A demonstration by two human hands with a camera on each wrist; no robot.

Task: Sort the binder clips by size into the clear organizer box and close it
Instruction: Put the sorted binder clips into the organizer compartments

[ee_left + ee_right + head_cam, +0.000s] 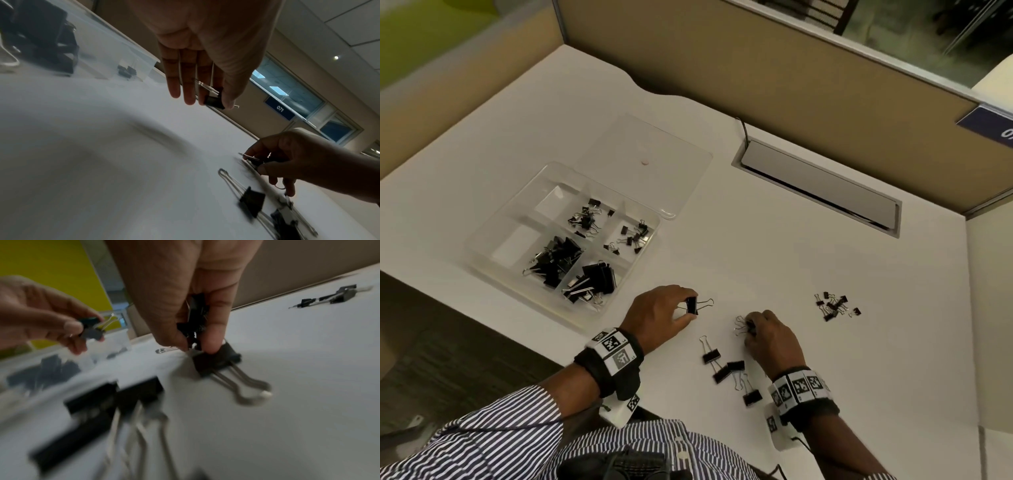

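The clear organizer box (482,236) lies open at the left of the white desk, its lid (650,157) flat behind it. Black binder clips fill four of its compartments, grouped by size. My left hand (690,308) pinches one medium binder clip (691,304) between thumb and fingers just above the desk; the left wrist view shows that clip (212,99) at my fingertips. My right hand (751,327) grips a small bunch of clips (195,316) and its fingertip touches another clip (216,361) lying on the desk.
Several medium clips (734,366) lie loose near my right wrist. A pile of tiny clips (832,305) sits farther right. A grey cable hatch (818,185) is set into the desk at the back, with partition walls (756,68) behind.
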